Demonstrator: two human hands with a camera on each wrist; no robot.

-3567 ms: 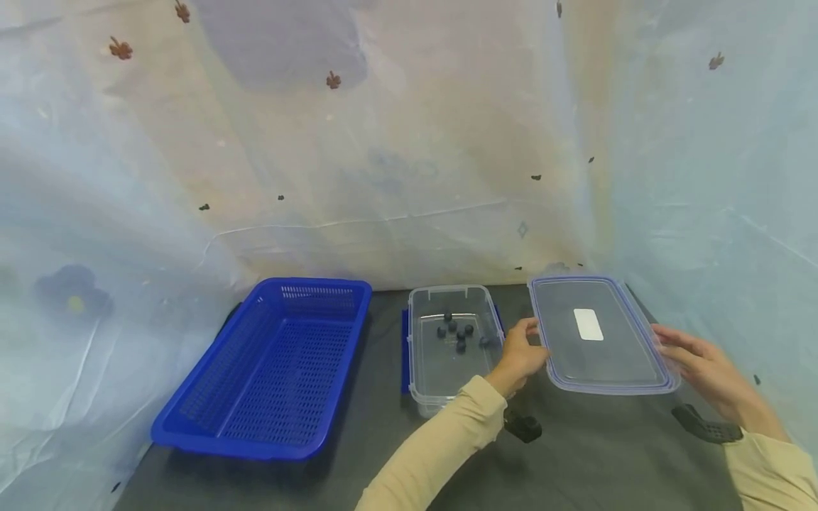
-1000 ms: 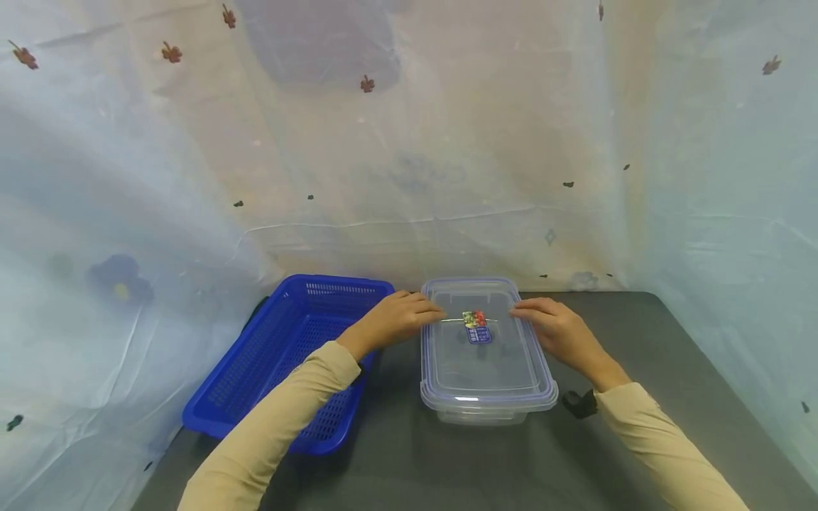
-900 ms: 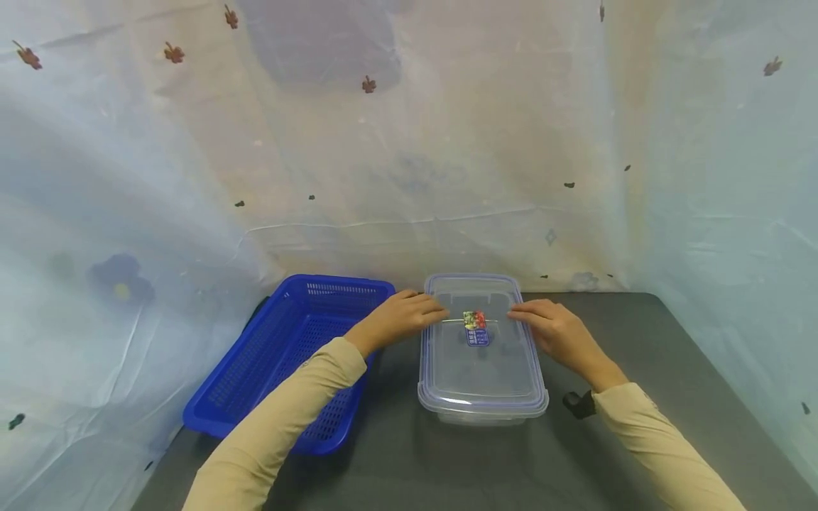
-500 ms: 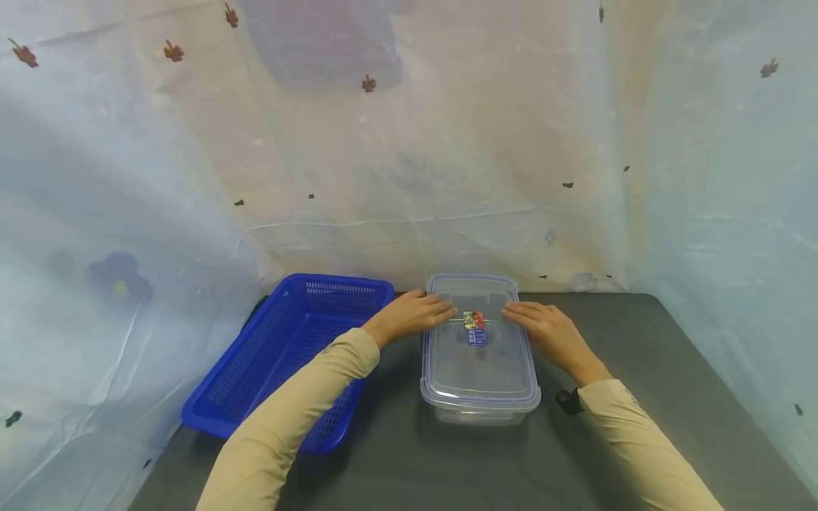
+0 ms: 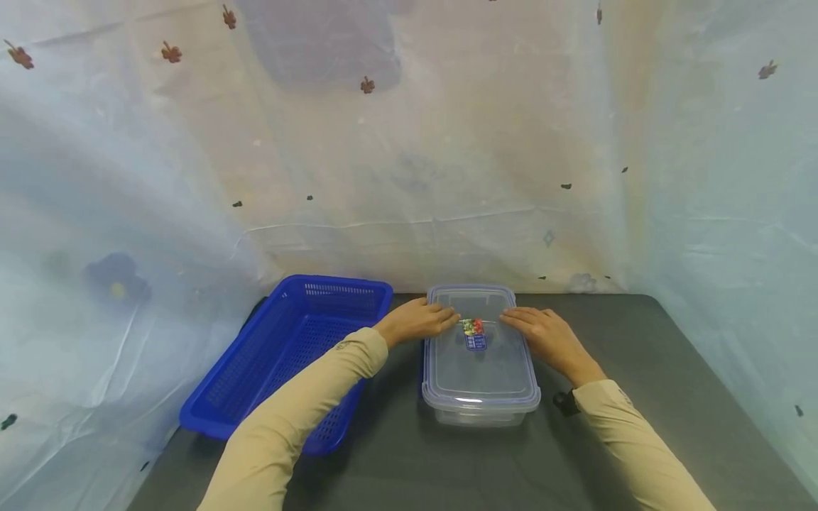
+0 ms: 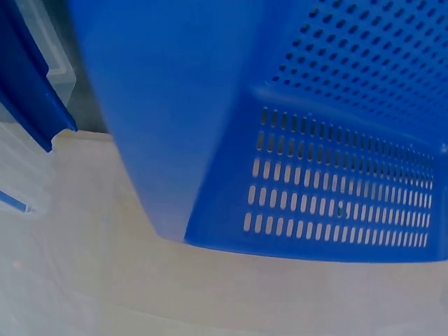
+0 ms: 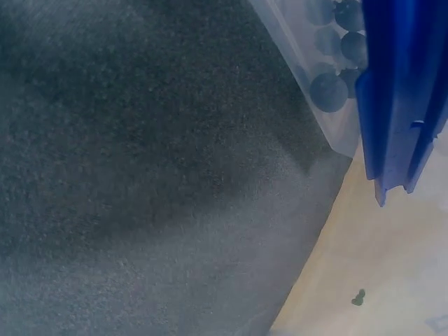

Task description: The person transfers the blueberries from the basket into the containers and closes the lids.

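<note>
A clear plastic lid (image 5: 479, 372) with a bluish rim and a colourful sticker lies over a clear rectangular food container (image 5: 482, 417). My left hand (image 5: 415, 319) rests its extended fingers on the lid's left edge. Opposite it, my right hand (image 5: 543, 337) has straightened fingers on the right edge. Dark round balls (image 7: 329, 92), like blueberries, show through the container wall in the right wrist view. Beside that wall stands a blue side latch (image 7: 402, 91); another blue latch (image 6: 31, 84) appears in the left wrist view. Neither wrist view shows its hand.
A blue perforated plastic basket (image 5: 192, 419) sits left of the container, partly under my left sleeve. Both stand on a dark grey table (image 5: 613, 312). A pale patterned curtain (image 5: 447, 177) closes off the back and sides.
Earlier both hands held the lid to the right of the uncovered container. It has since been turned over onto the container, shifted slightly left and lowered, with both hands moving inward over its edges.
</note>
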